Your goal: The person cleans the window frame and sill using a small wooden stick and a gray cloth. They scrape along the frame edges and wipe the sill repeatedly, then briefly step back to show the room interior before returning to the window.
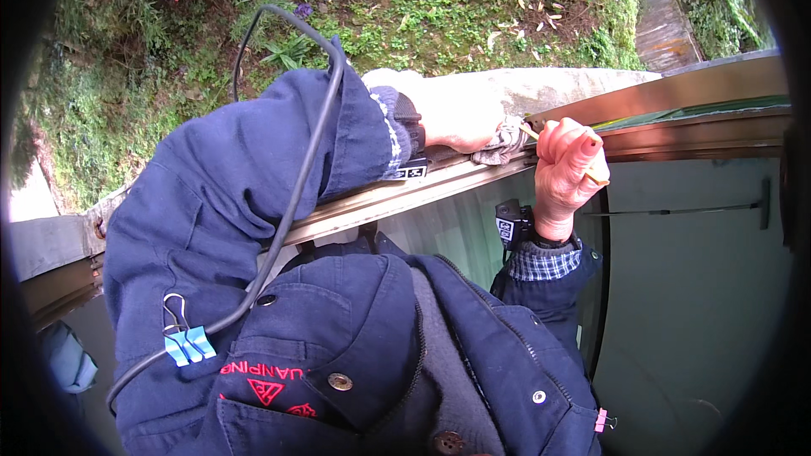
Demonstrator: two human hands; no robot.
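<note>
My left hand (466, 115), washed out by bright light, reaches over the window sill. Its fingers are on a crumpled grey cloth (504, 144) at the window track (412, 193). Close by on the right, my right hand (567, 161) is closed around a thin, pale wooden-looking stick (531, 132). One end of the stick points at the cloth and the frame corner; its other end shows below my thumb. The brown metal window frame (690, 90) runs off to the right from this corner. Glare hides the details of my left fingers.
Outside the sill lies a planted slope (437, 19) with a concrete block (665, 31). A black cable (317, 139) loops over my left sleeve, held by a blue binder clip (190, 345). Indoors, a long-handled pole (684, 209) with a crosspiece lies to the right.
</note>
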